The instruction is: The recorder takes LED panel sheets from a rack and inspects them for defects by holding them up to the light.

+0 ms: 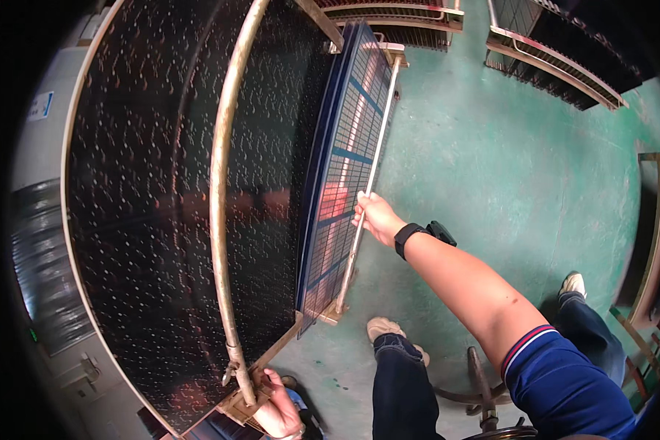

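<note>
1. The grid panel [353, 139] stands on edge between the thick tube [218, 183] and the thin bar [378, 139], beside the large dark sheet [139, 183].
2. The right grip [376, 218] is closed around the thin bar. The hold looks sound; a straight wrist would likely spread the load better.
3. The left grip [275, 414] is by the thick tube's lower end; I cannot tell how firmly it holds.
4. The step seems to be steadying or guiding the frame, best done with even force from the 2 grips, without twisting.
5. Fingertips should stay off the panel's face.
6. Footing matters: a metal post [488, 411] stands between the 2 legs on the green floor [506, 147].
</note>
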A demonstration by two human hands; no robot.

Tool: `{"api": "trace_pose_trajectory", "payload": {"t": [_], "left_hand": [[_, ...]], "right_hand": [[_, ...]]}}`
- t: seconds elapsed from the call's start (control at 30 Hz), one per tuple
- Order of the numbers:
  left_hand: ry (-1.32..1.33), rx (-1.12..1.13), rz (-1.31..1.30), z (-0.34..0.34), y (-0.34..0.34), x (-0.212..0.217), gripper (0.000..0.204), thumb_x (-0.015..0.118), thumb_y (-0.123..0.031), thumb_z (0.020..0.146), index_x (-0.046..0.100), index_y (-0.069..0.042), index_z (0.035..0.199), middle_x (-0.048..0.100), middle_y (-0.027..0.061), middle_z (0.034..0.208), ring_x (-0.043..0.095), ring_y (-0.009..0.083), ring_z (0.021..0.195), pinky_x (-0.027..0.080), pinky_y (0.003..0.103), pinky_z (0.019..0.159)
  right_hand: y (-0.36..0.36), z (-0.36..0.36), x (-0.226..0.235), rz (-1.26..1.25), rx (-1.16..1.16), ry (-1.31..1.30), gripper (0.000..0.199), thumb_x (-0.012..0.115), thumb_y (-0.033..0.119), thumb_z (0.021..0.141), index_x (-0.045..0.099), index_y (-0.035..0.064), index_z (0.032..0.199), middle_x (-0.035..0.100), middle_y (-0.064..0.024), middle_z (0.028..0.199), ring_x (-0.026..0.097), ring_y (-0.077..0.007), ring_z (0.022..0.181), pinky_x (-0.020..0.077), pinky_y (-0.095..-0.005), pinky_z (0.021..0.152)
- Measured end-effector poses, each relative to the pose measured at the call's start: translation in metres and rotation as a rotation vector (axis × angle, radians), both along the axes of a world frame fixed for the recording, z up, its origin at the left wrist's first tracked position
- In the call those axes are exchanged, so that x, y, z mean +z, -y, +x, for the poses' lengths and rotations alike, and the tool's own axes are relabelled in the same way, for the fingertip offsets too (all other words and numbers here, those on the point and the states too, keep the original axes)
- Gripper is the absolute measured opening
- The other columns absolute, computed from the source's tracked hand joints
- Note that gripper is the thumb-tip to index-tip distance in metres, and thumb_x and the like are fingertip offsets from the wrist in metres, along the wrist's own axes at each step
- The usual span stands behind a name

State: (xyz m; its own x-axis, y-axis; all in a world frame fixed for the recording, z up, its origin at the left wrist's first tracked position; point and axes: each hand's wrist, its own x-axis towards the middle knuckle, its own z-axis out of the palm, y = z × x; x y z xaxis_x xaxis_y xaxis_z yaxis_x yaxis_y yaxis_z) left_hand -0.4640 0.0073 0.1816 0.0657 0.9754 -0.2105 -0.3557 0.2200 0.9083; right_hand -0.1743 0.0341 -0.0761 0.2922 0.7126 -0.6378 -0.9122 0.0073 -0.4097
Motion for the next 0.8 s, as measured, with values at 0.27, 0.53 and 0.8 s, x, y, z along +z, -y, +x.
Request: {"api": "trace_pose_trajectory", "payload": {"t": [0.27, 0.53, 0.8], "left_hand": [[-0.203, -0.026, -0.035, -0.021, 0.012, 0.014, 0.033, 0.051, -0.017, 0.090, 0.048, -0.004, 0.120, 0.054, 0.0137, 0.116, 0.053, 0.0247, 0.104, 0.044, 0.040, 0.091], [-0.056, -0.281, -0.419, -0.013, 0.144, 0.027, 0.039, 0.050, -0.031, 0.090, 0.051, 0.000, 0.112, 0.059, 0.0174, 0.100, 0.059, 0.0279, 0.090, 0.050, 0.039, 0.080], [-0.363, -0.647, -0.899, -0.012, 0.293, 0.045, 0.036, 0.051, -0.027, 0.090, 0.051, 0.003, 0.111, 0.058, 0.0181, 0.105, 0.057, 0.0289, 0.095, 0.046, 0.040, 0.086]], "right_hand": [[0.066, -0.013, 0.004, -0.150, -0.193, 0.059, 0.030, 0.038, 0.027, 0.096, 0.040, 0.0075, 0.073, 0.042, -0.0025, 0.058, 0.044, -0.0142, 0.050, 0.0467, -0.0317, 0.052], [0.191, 0.065, -0.001, -0.222, -0.067, 0.151, 0.022, 0.042, 0.029, 0.094, 0.039, 0.0092, 0.085, 0.042, -0.0015, 0.067, 0.042, -0.0130, 0.054, 0.0445, -0.0322, 0.054], [0.331, 0.130, -0.029, -0.553, 0.229, 0.705, 0.035, 0.041, 0.032, 0.092, 0.049, -0.0017, 0.091, 0.055, -0.0135, 0.066, 0.056, -0.0247, 0.052, 0.0469, -0.0385, 0.051]]}}
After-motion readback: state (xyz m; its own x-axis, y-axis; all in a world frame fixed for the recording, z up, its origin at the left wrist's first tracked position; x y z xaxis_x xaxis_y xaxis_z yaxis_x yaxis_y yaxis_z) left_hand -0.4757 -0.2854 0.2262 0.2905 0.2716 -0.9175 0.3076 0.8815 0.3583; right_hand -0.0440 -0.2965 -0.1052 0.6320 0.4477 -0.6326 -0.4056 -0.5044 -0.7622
